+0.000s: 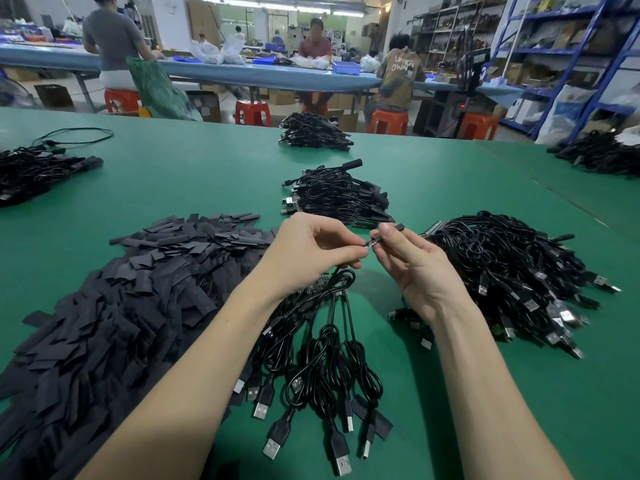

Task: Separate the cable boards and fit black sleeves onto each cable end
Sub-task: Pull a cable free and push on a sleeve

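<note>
My left hand (311, 252) pinches the end of a black USB cable (332, 306) just above the green table. A small circuit board (370, 244) at that end shows between my two hands. My right hand (412, 261) holds a short black sleeve (393, 229) between thumb and fingers, right at the board. Several more cables with USB plugs (311, 375) hang and lie below my hands. A big heap of flat black sleeves (138, 289) covers the table at the left.
A heap of cables with boards (512, 271) lies at the right. Another cable pile (339, 199) sits just behind my hands, and further ones lie far back (311, 131), far left (31, 171) and far right (602, 154). People work at a blue bench (242, 71) beyond.
</note>
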Action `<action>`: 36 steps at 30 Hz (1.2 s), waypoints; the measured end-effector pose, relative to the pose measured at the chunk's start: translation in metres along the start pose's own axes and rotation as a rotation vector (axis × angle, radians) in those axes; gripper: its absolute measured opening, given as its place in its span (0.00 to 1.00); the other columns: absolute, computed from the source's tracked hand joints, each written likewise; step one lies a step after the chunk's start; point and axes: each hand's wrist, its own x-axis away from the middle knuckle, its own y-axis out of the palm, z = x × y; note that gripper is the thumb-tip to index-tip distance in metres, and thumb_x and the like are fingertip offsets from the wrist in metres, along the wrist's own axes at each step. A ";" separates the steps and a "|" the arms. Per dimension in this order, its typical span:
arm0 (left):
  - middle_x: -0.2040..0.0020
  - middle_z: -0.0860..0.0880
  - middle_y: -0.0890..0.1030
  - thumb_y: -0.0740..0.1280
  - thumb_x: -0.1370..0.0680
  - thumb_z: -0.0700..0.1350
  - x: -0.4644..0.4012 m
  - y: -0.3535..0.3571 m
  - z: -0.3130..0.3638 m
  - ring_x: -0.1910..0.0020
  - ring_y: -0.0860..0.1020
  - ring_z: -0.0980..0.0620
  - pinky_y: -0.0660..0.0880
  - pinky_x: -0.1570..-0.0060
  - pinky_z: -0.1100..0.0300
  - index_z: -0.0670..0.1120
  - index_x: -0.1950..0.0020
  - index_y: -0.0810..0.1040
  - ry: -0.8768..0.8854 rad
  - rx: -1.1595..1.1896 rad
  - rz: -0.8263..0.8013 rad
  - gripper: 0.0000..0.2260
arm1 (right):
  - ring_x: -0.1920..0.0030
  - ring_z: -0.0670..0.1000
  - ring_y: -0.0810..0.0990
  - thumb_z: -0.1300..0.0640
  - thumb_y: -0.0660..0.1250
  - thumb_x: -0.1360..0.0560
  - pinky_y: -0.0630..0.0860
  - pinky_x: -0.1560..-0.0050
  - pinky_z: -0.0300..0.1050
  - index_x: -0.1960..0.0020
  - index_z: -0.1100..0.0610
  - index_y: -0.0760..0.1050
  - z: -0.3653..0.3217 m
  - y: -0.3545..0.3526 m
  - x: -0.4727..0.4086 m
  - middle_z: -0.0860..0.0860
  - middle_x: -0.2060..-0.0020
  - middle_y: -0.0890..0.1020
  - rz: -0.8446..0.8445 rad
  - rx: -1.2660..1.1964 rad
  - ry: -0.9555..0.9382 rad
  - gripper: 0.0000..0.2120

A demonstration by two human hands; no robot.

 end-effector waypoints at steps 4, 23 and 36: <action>0.61 0.46 0.87 0.77 0.26 0.39 0.001 0.001 0.001 0.59 0.87 0.48 0.82 0.54 0.61 0.42 0.53 0.87 0.035 -0.018 -0.015 0.03 | 0.59 0.47 0.85 0.60 0.77 0.33 0.81 0.57 0.34 0.58 0.59 0.87 0.003 0.000 0.000 0.56 0.56 0.86 -0.044 0.031 0.019 0.04; 0.60 0.39 0.86 0.76 0.26 0.35 0.001 0.003 -0.002 0.60 0.87 0.46 0.82 0.58 0.59 0.42 0.53 0.82 -0.054 0.218 -0.017 0.06 | 0.61 0.49 0.83 0.53 0.78 0.32 0.80 0.59 0.37 0.47 0.54 0.84 0.011 0.010 0.003 0.54 0.58 0.86 -0.088 0.179 -0.047 0.14; 0.60 0.37 0.86 0.75 0.25 0.34 0.001 0.005 0.000 0.62 0.86 0.47 0.82 0.58 0.59 0.38 0.53 0.80 -0.100 0.162 0.037 0.05 | 0.58 0.54 0.84 0.57 0.78 0.33 0.82 0.56 0.42 0.45 0.56 0.85 0.019 0.012 0.003 0.58 0.55 0.86 0.010 0.145 -0.165 0.17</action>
